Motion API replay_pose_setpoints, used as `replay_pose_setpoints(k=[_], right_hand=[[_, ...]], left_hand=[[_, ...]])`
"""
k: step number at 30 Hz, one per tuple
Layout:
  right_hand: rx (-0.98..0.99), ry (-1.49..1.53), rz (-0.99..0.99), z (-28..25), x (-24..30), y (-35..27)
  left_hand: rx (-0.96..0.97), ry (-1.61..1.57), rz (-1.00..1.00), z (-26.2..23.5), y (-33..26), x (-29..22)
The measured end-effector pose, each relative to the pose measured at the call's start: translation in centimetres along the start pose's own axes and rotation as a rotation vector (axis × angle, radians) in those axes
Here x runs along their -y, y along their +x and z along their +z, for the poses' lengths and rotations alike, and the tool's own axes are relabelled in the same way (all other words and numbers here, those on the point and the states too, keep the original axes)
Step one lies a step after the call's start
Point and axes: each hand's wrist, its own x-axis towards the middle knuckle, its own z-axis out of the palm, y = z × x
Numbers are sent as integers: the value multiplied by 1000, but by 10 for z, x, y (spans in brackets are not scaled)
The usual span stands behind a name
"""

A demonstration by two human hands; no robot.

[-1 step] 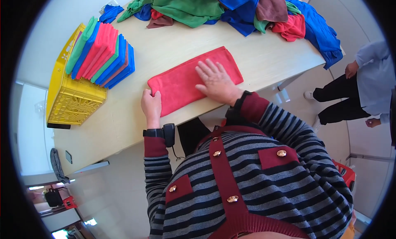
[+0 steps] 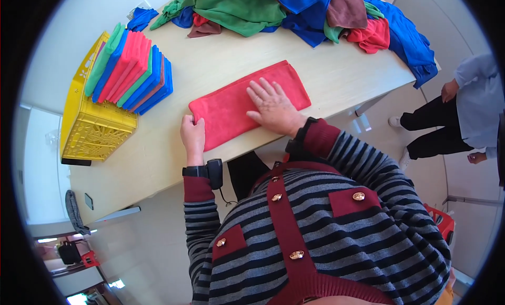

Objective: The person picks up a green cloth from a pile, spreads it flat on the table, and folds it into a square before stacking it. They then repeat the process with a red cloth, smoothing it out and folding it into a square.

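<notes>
A red towel [image 2: 226, 115], folded into a long rectangle, lies flat and slightly slanted near the table's front edge. My left hand [image 2: 193, 138] pinches its near left corner, thumb on top and the other fingers curled under. Flat on the towel's right half rests my right hand [image 2: 274, 109], palm down with the fingers stretched out. To the left, a row of folded towels [image 2: 131, 71] in green, blue, red and brown leans in a yellow plastic basket [image 2: 100, 139].
A loose heap of green, blue, brown and red cloths [image 2: 236, 10] covers the table's far side and hangs over its right end. A phone [image 2: 88, 201] lies at the left corner of the table [image 2: 142, 163]. Another person [image 2: 473, 105] stands on the right.
My right hand has slid very slightly left across the red towel. The left hand keeps its hold on the corner.
</notes>
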Motion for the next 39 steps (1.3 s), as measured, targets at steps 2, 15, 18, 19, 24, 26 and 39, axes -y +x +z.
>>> replay_pose_setpoints(k=[2, 15, 18, 19, 24, 26, 39], right_hand=[[-3, 9, 1, 5, 5, 1], [-12, 5, -76, 25, 14, 0], [-9, 17, -83, 24, 18, 2], [10, 20, -90, 24, 21, 2], [42, 67, -123, 27, 27, 3], [44, 104, -142, 28, 31, 5], [122, 236, -410, 11, 23, -41]], left_hand=[[54, -249, -40, -3, -3, -7], [483, -1064, -424, -37, -4, -15], [457, -1138, -426, -39, -3, -10], [432, -1172, -425, -42, -6, -7], [339, -1205, -358, -54, -15, -29], [323, -1195, -315, -62, -15, -35], [256, -847, 66, -30, 13, -133]])
